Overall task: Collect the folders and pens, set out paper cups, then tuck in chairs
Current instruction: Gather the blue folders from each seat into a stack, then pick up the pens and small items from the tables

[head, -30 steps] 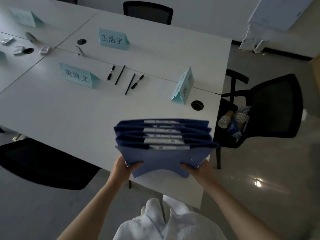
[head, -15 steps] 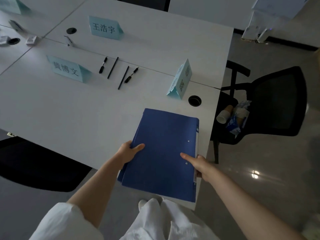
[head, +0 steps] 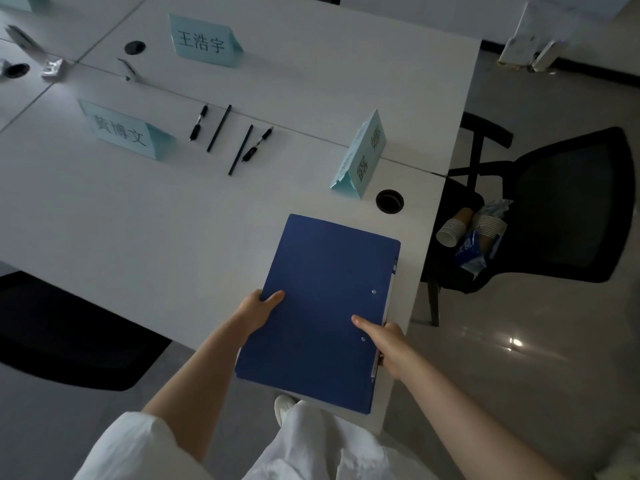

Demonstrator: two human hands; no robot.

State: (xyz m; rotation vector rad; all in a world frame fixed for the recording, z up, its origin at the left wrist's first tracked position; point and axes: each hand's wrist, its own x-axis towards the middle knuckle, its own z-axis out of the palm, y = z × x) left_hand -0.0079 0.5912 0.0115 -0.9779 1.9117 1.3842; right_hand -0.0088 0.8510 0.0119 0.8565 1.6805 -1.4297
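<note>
I'm holding the flat dark-blue card folders (head: 322, 306) in a stack over the near right corner of the white table (head: 138, 216), near edge overhanging. Left hand (head: 254, 311) is gripping the left edge, thumb on top; right hand (head: 388, 344) is gripping the right edge, thumb lying across the cover. Risk: letting go now, I'm guessing the overhang tips it off. 4 black pens (head: 230, 136) are waiting mid-table, well apart; stacked paper cups (head: 453, 228) are lying on the black mesh chair (head: 568, 206).
</note>
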